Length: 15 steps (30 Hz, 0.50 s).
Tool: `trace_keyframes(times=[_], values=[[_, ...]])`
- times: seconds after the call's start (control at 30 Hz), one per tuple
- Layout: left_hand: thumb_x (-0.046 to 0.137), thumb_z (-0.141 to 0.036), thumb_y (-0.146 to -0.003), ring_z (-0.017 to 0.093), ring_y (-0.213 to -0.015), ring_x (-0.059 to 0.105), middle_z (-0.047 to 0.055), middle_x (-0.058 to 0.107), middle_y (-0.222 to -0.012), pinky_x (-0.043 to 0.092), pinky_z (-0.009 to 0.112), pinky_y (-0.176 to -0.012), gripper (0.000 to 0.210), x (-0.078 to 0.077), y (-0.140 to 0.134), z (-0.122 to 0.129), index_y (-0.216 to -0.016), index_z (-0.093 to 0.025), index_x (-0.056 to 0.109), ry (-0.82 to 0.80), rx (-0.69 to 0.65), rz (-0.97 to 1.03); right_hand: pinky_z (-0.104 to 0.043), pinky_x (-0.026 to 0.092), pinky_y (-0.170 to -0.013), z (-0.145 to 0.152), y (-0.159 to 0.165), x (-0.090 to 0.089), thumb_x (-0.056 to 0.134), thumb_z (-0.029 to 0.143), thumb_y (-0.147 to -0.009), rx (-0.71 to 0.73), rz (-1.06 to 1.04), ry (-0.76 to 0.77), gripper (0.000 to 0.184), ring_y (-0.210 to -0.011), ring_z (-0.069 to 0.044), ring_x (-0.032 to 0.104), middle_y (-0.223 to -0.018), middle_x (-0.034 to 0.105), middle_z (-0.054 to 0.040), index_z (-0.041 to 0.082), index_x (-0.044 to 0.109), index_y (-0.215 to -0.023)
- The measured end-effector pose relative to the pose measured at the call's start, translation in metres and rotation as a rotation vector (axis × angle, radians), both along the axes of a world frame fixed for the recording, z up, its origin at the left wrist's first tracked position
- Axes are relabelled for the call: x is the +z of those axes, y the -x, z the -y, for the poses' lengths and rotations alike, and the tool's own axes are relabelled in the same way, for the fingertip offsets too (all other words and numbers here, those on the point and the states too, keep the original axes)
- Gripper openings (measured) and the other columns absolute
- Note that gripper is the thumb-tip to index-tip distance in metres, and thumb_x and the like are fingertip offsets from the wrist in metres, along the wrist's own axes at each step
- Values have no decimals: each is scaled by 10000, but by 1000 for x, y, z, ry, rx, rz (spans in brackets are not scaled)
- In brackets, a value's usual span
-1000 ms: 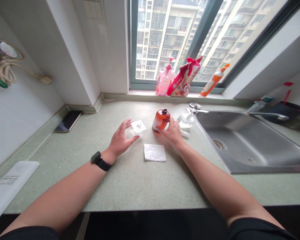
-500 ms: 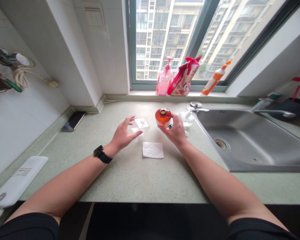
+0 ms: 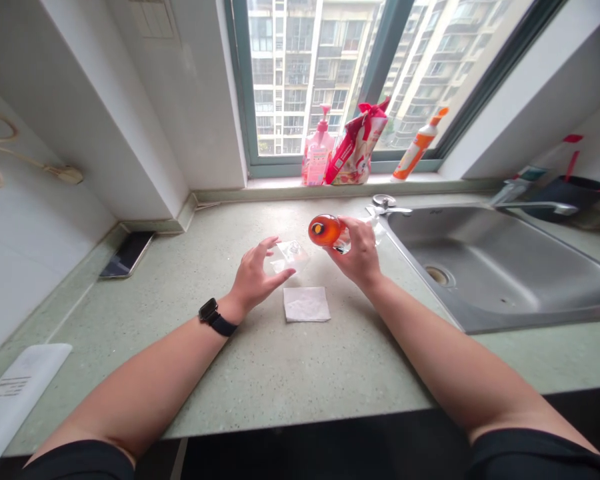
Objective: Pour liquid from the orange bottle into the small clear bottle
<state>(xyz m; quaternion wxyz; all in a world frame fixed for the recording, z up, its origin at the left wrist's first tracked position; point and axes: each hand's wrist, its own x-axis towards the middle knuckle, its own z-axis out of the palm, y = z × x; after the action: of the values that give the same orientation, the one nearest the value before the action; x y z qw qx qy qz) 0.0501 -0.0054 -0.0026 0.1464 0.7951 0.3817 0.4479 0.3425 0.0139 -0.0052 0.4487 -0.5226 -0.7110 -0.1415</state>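
Observation:
My right hand grips an amber bottle by its side, above the counter. Its uncapped mouth leans to the left, toward the other container. My left hand curves around a small clear, square-sided bottle, thumb at the front and fingers behind; the bottle's own mouth faces up. A gap separates the two bottles, and I see no liquid between them. Just in front, a folded white paper napkin lies on the counter. Behind my right hand, a clear object is partly hidden.
The steel sink with its faucet is at the right. A pink pump bottle, a red bag and an orange-white bottle line the windowsill. A phone and a white power bank-like device lie left.
The amber bottle has risen slightly and tipped to the left in my right hand. My left hand and the clear bottle have shifted a little right. The view has turned somewhat.

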Motion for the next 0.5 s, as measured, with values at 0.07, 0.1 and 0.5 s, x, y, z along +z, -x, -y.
trace_keyframes(times=[0.07, 0.1, 0.5], values=[[838, -555, -907, 290, -1109, 761, 122, 710, -1429, 577, 552, -1088, 763, 0, 0, 0, -1523, -279, 481, 14, -10, 0, -642, 338, -1264, 1, 2, 0, 725, 351, -905, -8, 7, 41, 601, -1370, -368, 603, -1425, 684, -139, 279, 508, -1461], [839, -560, -904, 292, -1110, 760, 122, 710, -1430, 576, 555, -1089, 767, 0, 0, -1, -1521, -280, 481, 21, -15, -2, -644, 331, -1269, 1, 4, 0, 717, 344, -906, -13, 11, 62, 596, -1386, -367, 594, -1435, 680, -139, 282, 507, -1461], [844, -620, -881, 295, -1085, 764, 117, 722, -1413, 564, 562, -1082, 805, -2, -2, -2, -1517, -283, 484, 34, -6, -23, -668, 284, -1301, 2, 7, 1, 676, 203, -852, -28, 40, 110, 638, -1454, -377, 534, -1491, 634, -106, 323, 538, -1463]])
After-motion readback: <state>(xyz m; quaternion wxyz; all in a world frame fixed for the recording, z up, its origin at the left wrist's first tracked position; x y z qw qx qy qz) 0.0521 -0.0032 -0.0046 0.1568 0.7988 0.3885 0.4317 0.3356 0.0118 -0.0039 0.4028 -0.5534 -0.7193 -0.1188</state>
